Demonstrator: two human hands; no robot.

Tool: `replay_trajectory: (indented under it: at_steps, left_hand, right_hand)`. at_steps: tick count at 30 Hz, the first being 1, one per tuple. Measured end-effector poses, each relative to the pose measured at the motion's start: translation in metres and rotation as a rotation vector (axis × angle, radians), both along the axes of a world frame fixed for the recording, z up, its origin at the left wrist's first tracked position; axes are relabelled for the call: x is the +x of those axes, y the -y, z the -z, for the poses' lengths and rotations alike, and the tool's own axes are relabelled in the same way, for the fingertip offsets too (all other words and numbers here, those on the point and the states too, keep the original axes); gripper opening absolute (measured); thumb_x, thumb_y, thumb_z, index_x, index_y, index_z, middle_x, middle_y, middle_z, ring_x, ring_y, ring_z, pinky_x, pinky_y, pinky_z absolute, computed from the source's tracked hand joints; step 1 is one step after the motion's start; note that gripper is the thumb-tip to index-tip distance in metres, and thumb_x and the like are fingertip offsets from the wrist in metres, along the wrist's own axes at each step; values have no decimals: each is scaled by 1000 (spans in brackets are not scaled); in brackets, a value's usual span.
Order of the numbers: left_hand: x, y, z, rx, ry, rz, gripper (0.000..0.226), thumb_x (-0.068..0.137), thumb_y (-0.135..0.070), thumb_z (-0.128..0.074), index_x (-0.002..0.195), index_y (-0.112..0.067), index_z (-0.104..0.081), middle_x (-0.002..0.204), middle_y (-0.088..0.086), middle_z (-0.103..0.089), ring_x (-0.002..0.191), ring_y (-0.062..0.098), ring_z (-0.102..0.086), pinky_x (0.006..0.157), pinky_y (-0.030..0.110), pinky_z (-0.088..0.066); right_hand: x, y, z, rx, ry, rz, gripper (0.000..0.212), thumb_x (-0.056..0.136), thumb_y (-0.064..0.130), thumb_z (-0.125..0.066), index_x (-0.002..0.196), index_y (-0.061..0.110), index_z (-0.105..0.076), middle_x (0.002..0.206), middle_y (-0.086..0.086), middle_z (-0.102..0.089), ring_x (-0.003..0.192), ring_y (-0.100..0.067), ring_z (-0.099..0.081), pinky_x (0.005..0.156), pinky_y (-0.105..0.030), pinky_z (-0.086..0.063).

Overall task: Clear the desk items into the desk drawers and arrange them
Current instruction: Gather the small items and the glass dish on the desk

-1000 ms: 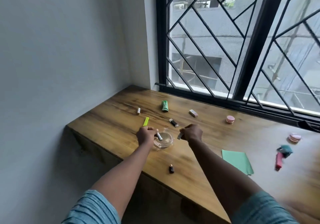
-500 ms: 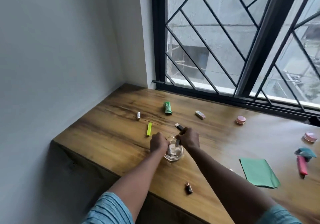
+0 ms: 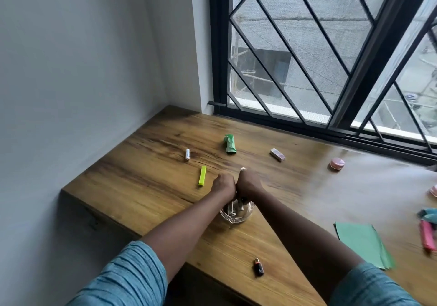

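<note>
1. Mid-frame, a dish (image 3: pixel 236 219) is set on the desk (image 3: pixel 142 187).
2. To its upper left, a flat stick (image 3: pixel 202 175) is laid, with a small cylinder (image 3: pixel 187 155) above it.
3. Higher up, a crumpled tube (image 3: pixel 229 143) is spotted; a small block (image 3: pixel 277 154) and round case (image 3: pixel 337 164) are strung rightward.
4. Lower right, a paper sheet (image 3: pixel 361 244) is spread.

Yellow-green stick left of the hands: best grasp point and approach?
Pinch the yellow-green stick at mid-length across its two long sides, coming straight down from above. It lies flat on the desk, long axis pointing roughly away from the person, with bare wood either side, so fingers should fit. The left hand is nearest.
</note>
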State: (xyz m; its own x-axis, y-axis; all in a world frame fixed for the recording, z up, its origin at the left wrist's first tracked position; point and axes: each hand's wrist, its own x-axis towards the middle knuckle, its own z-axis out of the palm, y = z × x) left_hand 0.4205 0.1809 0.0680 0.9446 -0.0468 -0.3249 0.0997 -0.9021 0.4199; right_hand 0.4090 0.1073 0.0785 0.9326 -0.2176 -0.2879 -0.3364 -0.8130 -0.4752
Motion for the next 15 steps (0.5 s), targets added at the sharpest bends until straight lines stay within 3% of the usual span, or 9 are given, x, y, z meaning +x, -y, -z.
replay_trajectory:
  at_steps: [1,3,6,8,10,11,13,15]
  left_hand:
    - [1,0,-1,-6,-18,-5,32,96,-5,-35,117,1,-60,129,20,-56,120,35,-55,93,35,-46]
    - [5,0,-1,5,-34,15,33,96,-5,-35,117,0,-60,129,20,-57,120,35,-55,93,35,-47]
    - [10,-4,-5,4,-47,26,30,96,-6,-40,117,0,-60,128,19,-58,118,32,-57,91,34,-48]
    - [15,-9,-10,-22,-117,58,22,92,-5,-52,109,2,-63,123,20,-62,106,28,-66,82,32,-54]
    - [24,-16,-17,-134,-246,36,6,87,2,-61,81,3,-63,99,21,-72,70,23,-75,56,29,-57]
    - [29,-23,-22,-201,-307,-14,16,85,5,-64,71,1,-58,77,18,-74,56,22,-72,46,27,-55]
    - [40,-43,-30,-293,-346,-88,22,84,8,-64,64,1,-55,40,10,-62,41,18,-67,31,22,-47]
    - [55,-67,-29,-382,-337,-158,22,85,11,-60,65,5,-52,42,10,-60,44,20,-67,27,19,-43]
  right_hand:
    - [-1,0,1,-4,-12,-7,8,86,-2,-52,87,-4,-60,115,-25,-62,104,-34,-63,77,-36,-50]
    - [-3,1,5,-20,-35,-4,20,87,-2,-55,105,-7,-61,116,-24,-62,107,-34,-61,82,-36,-50]
    - [-5,-2,8,-58,-48,-14,21,88,-1,-52,106,-6,-62,114,-23,-63,108,-34,-60,86,-38,-49]
    - [-6,-4,6,-101,-66,-30,22,88,1,-55,108,-5,-61,115,-22,-63,109,-34,-59,86,-37,-48]
    - [-4,-5,2,-117,-92,-34,24,86,3,-60,109,-4,-62,115,-20,-64,107,-32,-62,80,-35,-50]
    - [0,-5,-1,-117,-100,-31,24,84,4,-63,107,-3,-63,112,-20,-66,101,-30,-64,74,-33,-50]
    - [11,-10,-11,-98,-122,-25,21,81,6,-68,100,-2,-66,98,-17,-70,79,-25,-67,62,-27,-47]
    - [27,-19,-17,-42,-101,-7,9,83,5,-65,90,-1,-65,74,-10,-66,57,-16,-60,52,-22,-45]
